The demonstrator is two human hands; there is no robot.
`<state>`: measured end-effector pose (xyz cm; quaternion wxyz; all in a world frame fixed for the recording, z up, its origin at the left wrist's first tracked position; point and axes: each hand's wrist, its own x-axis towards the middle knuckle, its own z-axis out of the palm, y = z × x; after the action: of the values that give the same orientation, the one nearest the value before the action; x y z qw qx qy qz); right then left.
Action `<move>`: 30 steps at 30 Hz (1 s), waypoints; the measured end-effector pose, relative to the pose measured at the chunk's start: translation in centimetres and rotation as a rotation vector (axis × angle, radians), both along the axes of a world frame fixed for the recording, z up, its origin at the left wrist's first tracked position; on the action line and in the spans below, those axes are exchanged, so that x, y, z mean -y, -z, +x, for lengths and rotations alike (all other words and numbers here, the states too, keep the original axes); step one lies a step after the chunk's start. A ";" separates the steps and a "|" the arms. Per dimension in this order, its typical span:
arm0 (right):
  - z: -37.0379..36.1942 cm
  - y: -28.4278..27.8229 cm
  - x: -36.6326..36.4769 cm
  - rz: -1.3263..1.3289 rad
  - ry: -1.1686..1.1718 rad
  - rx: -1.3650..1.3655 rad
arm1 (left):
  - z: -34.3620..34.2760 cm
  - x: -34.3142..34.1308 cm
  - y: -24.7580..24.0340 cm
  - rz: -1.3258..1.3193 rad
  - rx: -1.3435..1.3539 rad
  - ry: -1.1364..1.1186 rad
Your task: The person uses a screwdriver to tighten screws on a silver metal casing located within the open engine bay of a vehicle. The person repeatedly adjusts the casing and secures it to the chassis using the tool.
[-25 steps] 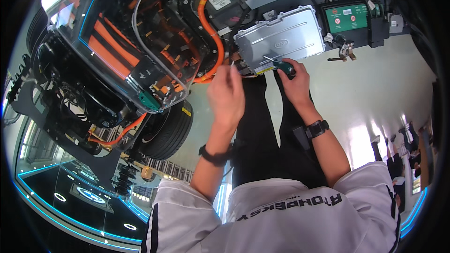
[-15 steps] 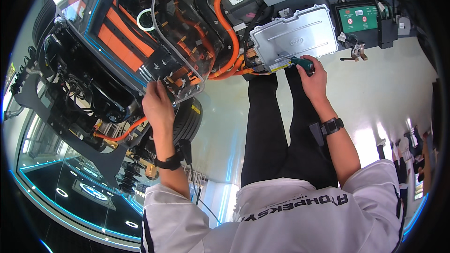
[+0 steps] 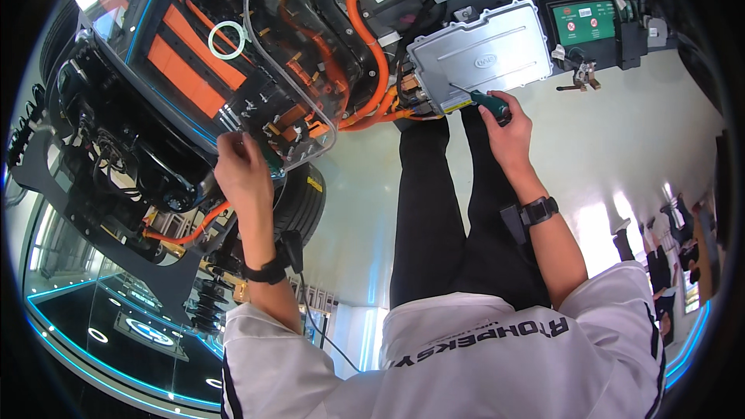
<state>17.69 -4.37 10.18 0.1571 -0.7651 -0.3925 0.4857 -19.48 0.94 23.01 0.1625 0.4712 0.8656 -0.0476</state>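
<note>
My right hand (image 3: 508, 128) is closed around the green handle of a screwdriver (image 3: 492, 106). Its thin shaft points left over the lower edge of a ribbed silver metal box (image 3: 497, 43). At the left, my left hand (image 3: 244, 167) has its fingertips pinched together beside the corner of a clear plastic cover (image 3: 330, 142). Whether something small sits in that pinch is hidden. Just beyond those fingertips several slim metal pins (image 3: 228, 117) lie on a black surface, with small screws nearby. Orange blocks (image 3: 194, 70) and a white ring (image 3: 226, 40) are farther back.
Thick orange cables (image 3: 365, 31) run beside the silver box. A green-labelled unit (image 3: 583, 23) sits at its right, above a small metal bracket (image 3: 582, 77). A tyre (image 3: 301, 206) is behind my left forearm. Several people (image 3: 671, 248) stand far right.
The view has shifted slightly, so the machinery appears farther left. My left fingertips have moved a little left along the black surface. The screwdriver stays in my right hand over the silver box.
</note>
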 end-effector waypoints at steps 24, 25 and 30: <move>-6.2 3.5 4.3 -0.410 0.352 -0.451 | 21.2 6.2 24.0 -0.257 1.512 -0.992; -6.3 3.6 4.3 -0.419 0.352 -0.446 | 21.0 5.9 23.9 -0.264 1.514 -0.973; -7.2 3.6 4.0 -0.435 0.373 -0.439 | 21.0 5.8 24.4 -0.257 1.494 -0.986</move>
<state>10.49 -8.33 6.58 0.1569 -0.7166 -0.0906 0.6736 1.52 -4.88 -1.44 0.7356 -0.0668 0.6263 0.2495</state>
